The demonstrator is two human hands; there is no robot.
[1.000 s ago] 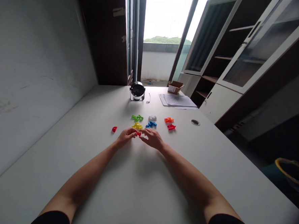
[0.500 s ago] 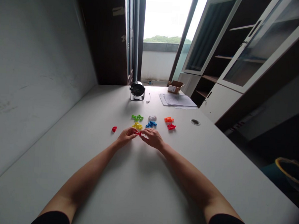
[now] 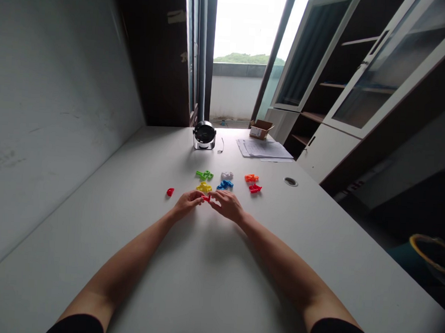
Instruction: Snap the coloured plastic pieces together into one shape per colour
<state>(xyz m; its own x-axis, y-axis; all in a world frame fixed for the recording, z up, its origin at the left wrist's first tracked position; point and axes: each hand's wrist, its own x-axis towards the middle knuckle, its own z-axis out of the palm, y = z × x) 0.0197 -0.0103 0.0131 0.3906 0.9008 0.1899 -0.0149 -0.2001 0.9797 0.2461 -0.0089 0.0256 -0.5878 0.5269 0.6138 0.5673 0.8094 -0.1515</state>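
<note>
White tabletop [image 3: 208,271] first; round black-and-steel device [image 3: 204,135] is the landmark, with loose papers [image 3: 263,149] and a cardboard box [image 3: 261,129] to its right; nearer the person than the device lie a green piece [image 3: 204,175], white piece [image 3: 227,175], orange piece [image 3: 251,178], blue piece [image 3: 225,185], yellow piece [image 3: 204,187], second red piece [image 3: 255,188] and small red piece [image 3: 170,192]. Work in hand: left hand [image 3: 187,204] and right hand [image 3: 227,206] are together, fingertips clamped on a red plastic piece [image 3: 205,198]; it sits between them, nearer the person than the device, just below the yellow piece.
</note>
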